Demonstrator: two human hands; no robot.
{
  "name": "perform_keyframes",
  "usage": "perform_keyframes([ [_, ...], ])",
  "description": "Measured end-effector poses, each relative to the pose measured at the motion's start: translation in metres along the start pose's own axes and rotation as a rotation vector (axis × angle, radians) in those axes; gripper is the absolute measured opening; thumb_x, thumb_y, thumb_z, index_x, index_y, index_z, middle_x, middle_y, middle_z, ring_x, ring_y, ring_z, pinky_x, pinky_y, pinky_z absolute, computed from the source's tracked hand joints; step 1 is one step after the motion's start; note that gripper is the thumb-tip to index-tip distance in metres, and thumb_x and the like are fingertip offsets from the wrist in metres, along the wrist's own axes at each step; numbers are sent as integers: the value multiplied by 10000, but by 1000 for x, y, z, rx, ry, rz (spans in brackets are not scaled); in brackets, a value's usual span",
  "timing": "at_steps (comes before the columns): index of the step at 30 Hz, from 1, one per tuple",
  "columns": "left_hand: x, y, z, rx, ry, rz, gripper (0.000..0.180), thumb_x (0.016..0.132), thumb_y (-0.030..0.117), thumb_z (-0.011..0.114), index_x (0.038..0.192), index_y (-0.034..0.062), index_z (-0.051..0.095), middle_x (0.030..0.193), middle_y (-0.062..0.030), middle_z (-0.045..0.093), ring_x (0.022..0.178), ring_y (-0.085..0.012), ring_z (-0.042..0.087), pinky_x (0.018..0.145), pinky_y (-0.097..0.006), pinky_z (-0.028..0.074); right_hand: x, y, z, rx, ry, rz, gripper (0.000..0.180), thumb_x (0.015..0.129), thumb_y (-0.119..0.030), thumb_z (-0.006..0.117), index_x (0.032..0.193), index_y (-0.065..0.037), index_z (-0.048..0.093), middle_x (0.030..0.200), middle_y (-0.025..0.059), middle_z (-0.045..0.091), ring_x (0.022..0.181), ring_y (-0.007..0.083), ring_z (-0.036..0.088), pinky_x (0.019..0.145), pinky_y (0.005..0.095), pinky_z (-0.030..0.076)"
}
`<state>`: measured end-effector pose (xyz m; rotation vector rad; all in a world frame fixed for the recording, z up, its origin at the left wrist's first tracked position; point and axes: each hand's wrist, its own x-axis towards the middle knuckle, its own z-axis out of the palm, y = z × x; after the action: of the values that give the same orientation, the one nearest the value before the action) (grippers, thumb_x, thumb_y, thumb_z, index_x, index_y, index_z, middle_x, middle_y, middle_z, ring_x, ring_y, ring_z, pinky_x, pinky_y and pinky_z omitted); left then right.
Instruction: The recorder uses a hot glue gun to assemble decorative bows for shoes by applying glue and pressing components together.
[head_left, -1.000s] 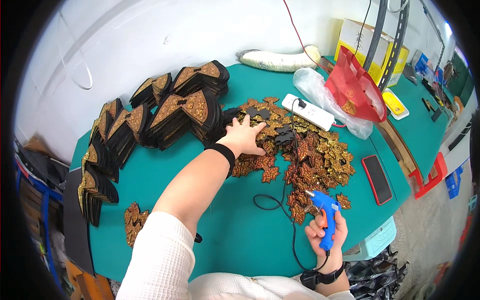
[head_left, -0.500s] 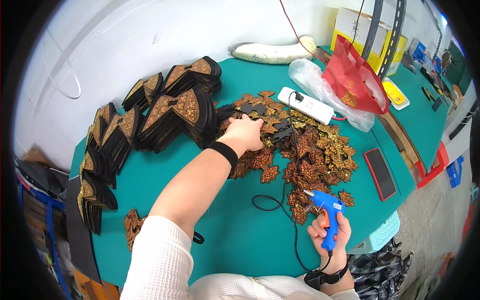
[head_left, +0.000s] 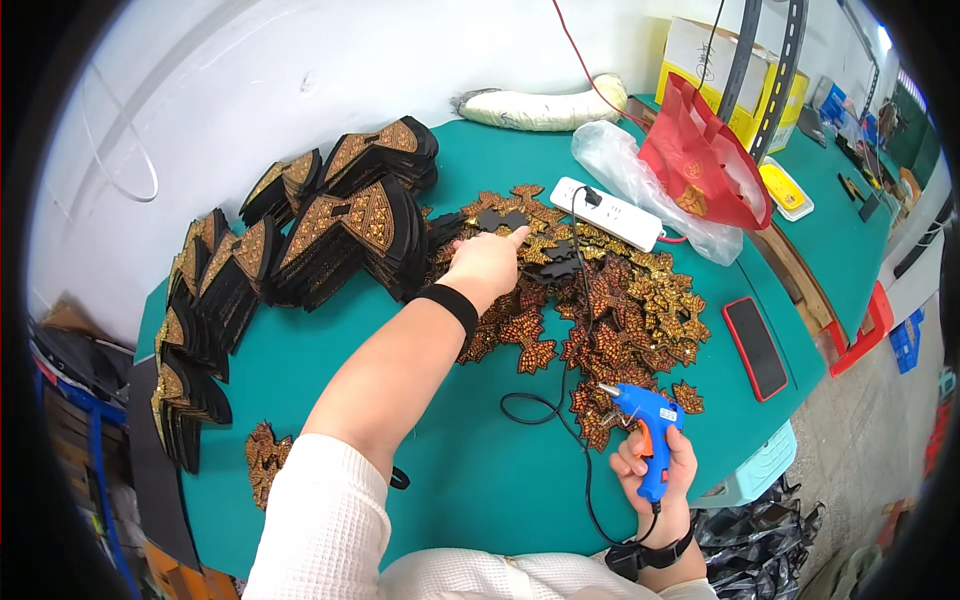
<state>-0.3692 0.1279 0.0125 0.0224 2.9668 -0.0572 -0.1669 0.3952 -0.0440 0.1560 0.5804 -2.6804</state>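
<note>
My left hand [head_left: 486, 264] reaches into a pile of ornate brown-gold pieces with jagged edges [head_left: 625, 318]. One digit is stretched out beside a dark grey piece [head_left: 502, 219]; the other fingers are partly hidden behind the hand. I see nothing held in it. My right hand [head_left: 668, 468] is closed round the handle of a blue glue gun [head_left: 651, 412] with an orange trigger. Its nozzle points up and left, near the lower edge of the pile. A black cord [head_left: 590, 500] runs from the handle's base.
Fan-shaped, gold-patterned black stacks [head_left: 352, 232] line the left of the green table [head_left: 460, 480]. A white power strip [head_left: 608, 213], a red bag [head_left: 705, 160] and a clear plastic bag [head_left: 625, 165] lie behind the pile. A red-edged phone [head_left: 755, 348] rests at right; a small ornate stack [head_left: 266, 460] sits lower left.
My left hand has shifted slightly over the pile, and one digit now points out to the upper right. My right hand holds the glue gun almost as before.
</note>
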Motion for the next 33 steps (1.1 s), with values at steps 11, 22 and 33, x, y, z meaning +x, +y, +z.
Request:
perform_keyframes([
  [11, -15, 6, 4, 45, 190, 35, 446, 797, 26, 485, 1215, 181, 506, 1004, -189, 557, 865, -351, 607, 760, -417, 498, 2, 1, 3, -16, 27, -9, 374, 869, -378, 469, 977, -26, 539, 742, 75, 609, 526, 127, 459, 575, 299, 336],
  [22, -69, 12, -30, 52, 430, 190, 320, 726, 35, 551, 1038, 106, 570, 903, -161, 566, 753, -323, 615, 616, -377, 515, 1, 1, 4, -26, 64, -51, 357, 846, -362, 499, 944, -22, 551, 726, 82, 607, 521, 131, 455, 566, 296, 323],
  [33, -248, -94, -55, -352, 439, 180, 559, 620, -98, 597, 1128, 133, 572, 1106, -145, 580, 909, -342, 593, 762, -361, 518, 14, 8, 5, -2, 40, -33, 355, 857, -303, 515, 1065, -16, 522, 733, 85, 581, 526, 127, 438, 528, 266, 339],
])
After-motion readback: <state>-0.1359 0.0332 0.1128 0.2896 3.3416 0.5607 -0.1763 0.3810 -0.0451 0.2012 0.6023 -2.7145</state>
